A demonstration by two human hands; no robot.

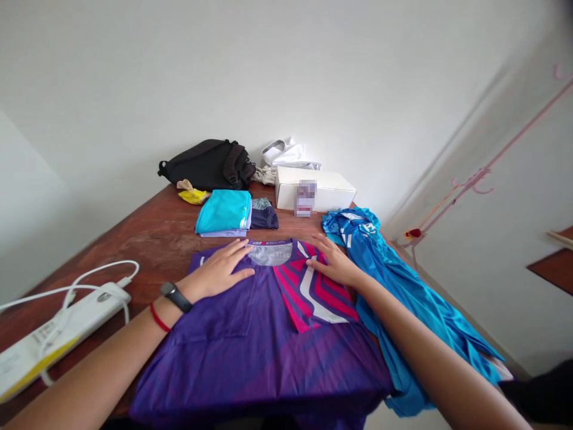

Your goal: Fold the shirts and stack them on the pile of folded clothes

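Observation:
A purple T-shirt lies spread on the wooden table, its collar away from me and its lower edge over the near table edge. Both sleeves are turned inward onto the body; the right one shows pink and white stripes. My left hand rests flat on the left shoulder beside the collar, fingers stretched out. On the striped right shoulder lies my right hand, fingers spread and gripping nothing. A blue garment lies loosely bunched beside the shirt, partly under my right forearm.
Behind the shirt are folded turquoise clothes, a dark folded garment, a white box and a black bag. A white power strip with cables lies at left. A pink rack stands at right.

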